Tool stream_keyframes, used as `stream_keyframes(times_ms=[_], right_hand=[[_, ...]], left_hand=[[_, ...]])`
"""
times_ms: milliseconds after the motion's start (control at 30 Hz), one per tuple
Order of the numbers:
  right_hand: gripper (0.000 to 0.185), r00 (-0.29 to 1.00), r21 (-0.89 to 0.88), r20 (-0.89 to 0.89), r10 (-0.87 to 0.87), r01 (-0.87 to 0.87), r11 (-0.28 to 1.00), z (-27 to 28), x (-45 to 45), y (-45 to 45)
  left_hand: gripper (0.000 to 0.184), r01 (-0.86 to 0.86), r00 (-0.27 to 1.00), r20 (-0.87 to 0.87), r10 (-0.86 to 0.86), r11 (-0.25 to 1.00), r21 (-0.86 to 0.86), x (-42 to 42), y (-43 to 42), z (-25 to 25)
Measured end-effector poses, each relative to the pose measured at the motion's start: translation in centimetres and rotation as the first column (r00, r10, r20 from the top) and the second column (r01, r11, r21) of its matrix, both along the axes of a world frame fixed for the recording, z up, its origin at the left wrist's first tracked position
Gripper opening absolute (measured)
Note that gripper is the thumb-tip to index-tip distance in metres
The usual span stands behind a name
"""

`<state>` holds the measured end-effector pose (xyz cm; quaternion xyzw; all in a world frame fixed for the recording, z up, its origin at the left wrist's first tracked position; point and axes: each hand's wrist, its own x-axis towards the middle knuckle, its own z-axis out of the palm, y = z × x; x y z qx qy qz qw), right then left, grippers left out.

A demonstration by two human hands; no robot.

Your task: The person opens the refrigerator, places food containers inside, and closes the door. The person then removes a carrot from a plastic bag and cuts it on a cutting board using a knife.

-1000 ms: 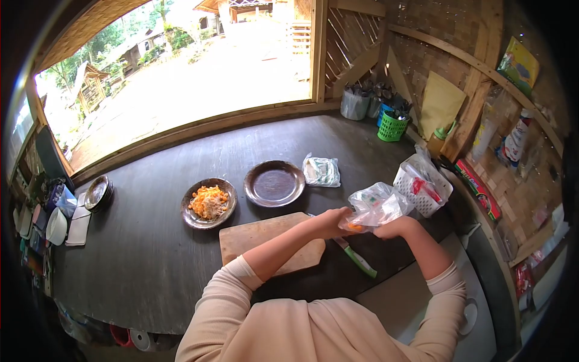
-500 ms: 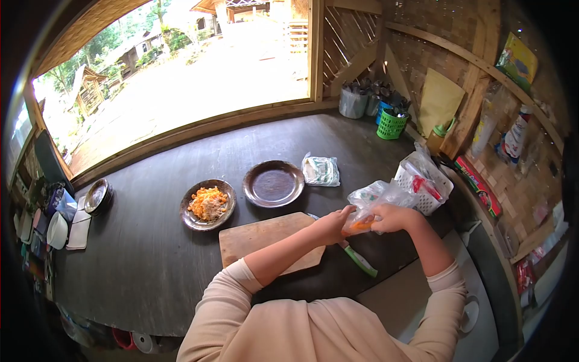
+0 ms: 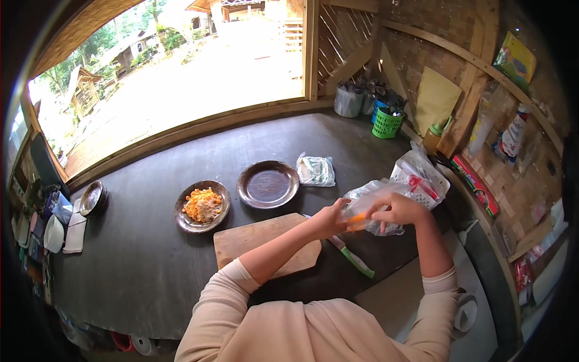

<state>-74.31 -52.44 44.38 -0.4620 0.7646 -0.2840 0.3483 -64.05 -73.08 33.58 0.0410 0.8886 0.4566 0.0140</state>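
Observation:
My left hand (image 3: 330,218) is closed on the left side of a clear plastic bag (image 3: 377,202). Something orange (image 3: 357,218) shows through the plastic; its kind is unclear. On the bag's other side, my right hand (image 3: 399,210) pinches the plastic with bent fingers. More crumpled plastic lies behind and under the bag. Below my left forearm rests a wooden cutting board (image 3: 259,238). A knife with a green and white handle (image 3: 356,262) lies just right of the board, its blade partly hidden by my left hand and arm.
A plate (image 3: 224,220) of orange shredded food stands beside a brown plate (image 3: 268,186). Nearby are a wrapped packet (image 3: 315,171) and a white basket (image 3: 441,184). Cutlery holders, one a green basket (image 3: 388,124), fill the back corner. Stacked plates (image 3: 93,199) stand left.
My right hand has shifted its fingers on the bag, and the plastic between my hands is spread wider. More of the bag hangs below my right hand. The view has moved slightly.

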Motion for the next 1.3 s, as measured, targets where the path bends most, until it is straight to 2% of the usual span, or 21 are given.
stream_keyframes(times_ms=[100,167,200,267,400,500,567,700,767,800,867,900,933,1000,1067,1133,1167,1300], right_hand=[[0.021,0.999,-0.087,-0.040,-0.028,0.024,0.996,0.5,0.0,1.0],[0.021,0.992,-0.133,0.070,-0.101,0.110,0.985,1.0,0.1,1.8],[0.021,0.992,-0.131,0.069,-0.102,0.110,0.985,0.9,-0.1,2.3],[0.023,0.988,-0.270,0.115,-0.101,0.129,0.954,0.6,-0.6,3.3],[0.027,0.989,-0.303,0.072,-0.130,0.145,0.942,0.8,-1.3,4.9],[0.027,0.976,-0.362,0.164,-0.140,0.192,0.912,1.2,-1.3,5.7],[0.024,0.962,-0.369,0.182,-0.203,0.258,0.893,1.4,-1.3,6.0],[0.021,0.954,-0.346,0.214,-0.209,0.274,0.897,1.0,-1.7,6.3],[0.019,0.936,-0.392,0.185,-0.300,0.351,0.850,-0.2,-2.2,5.8],[0.019,0.936,-0.393,0.185,-0.300,0.350,0.850,-0.1,-2.6,5.7],[0.017,0.901,-0.399,0.013,-0.433,0.402,0.825,0.1,-3.7,5.8],[0.017,0.903,-0.400,0.014,-0.430,0.400,0.825,-0.1,-4.0,5.8],[0.016,0.892,-0.417,0.040,-0.450,0.424,0.804,-0.4,-4.4,5.6],[0.015,0.884,-0.433,0.065,-0.463,0.443,0.785,-0.8,-5.0,5.3],[0.014,0.864,-0.498,0.075,-0.498,0.465,0.732,-1.2,-5.2,5.1],[0.014,0.853,-0.538,0.048,-0.520,0.461,0.706,-1.6,-6.0,5.5],[0.014,0.838,-0.578,0.022,-0.545,0.456,0.677,-1.7,-6.4,5.9],[0.015,0.803,-0.598,-0.085,-0.590,0.432,0.675,-1.4,-6.7,7.2]], left_hand=[[0.073,-0.033,0.999,0.001,0.033,0.999,-0.012,0.1,0.4,0.9],[0.070,-0.011,0.999,-0.036,0.012,1.000,0.022,0.0,0.4,1.1],[0.070,-0.011,0.999,-0.037,0.012,1.000,0.025,0.0,0.5,1.2],[0.063,-0.009,0.995,-0.103,0.010,1.000,0.012,0.1,0.7,1.6],[0.054,0.035,0.995,-0.096,-0.039,0.999,-0.038,0.0,0.8,2.2],[0.051,0.035,0.998,-0.047,-0.032,0.998,0.060,0.2,0.9,2.2],[0.052,0.070,0.992,-0.120,-0.040,0.963,0.259,0.1,0.8,1.5],[0.046,0.041,0.999,0.008,-0.044,0.984,0.175,0.1,-0.8,2.4],[0.036,0.115,0.992,0.002,-0.124,0.930,0.348,-0.4,-1.7,1.8],[0.036,0.115,0.992,0.002,-0.123,0.931,0.347,-0.7,-2.0,1.4],[0.031,0.118,0.989,0.034,-0.145,0.902,0.416,-1.1,-2.7,1.0],[0.031,0.101,0.984,0.078,-0.159,0.867,0.489,-1.6,-3.4,0.2],[0.031,0.098,0.985,0.078,-0.155,0.867,0.488,-1.9,-3.9,-0.1],[0.028,-0.028,0.980,0.183,-0.077,0.858,0.513,-2.3,-4.6,-0.7],[0.029,-0.067,0.983,0.181,-0.029,0.862,0.503,-2.8,-4.9,-1.3],[0.028,-0.129,0.968,0.249,0.033,0.916,0.379,-3.6,-5.4,-1.7],[0.028,-0.131,0.968,0.250,0.034,0.915,0.381,-3.8,-5.6,-2.0],[0.028,-0.129,0.977,0.199,0.076,0.955,0.266,-4.8,-6.3,-2.5]])
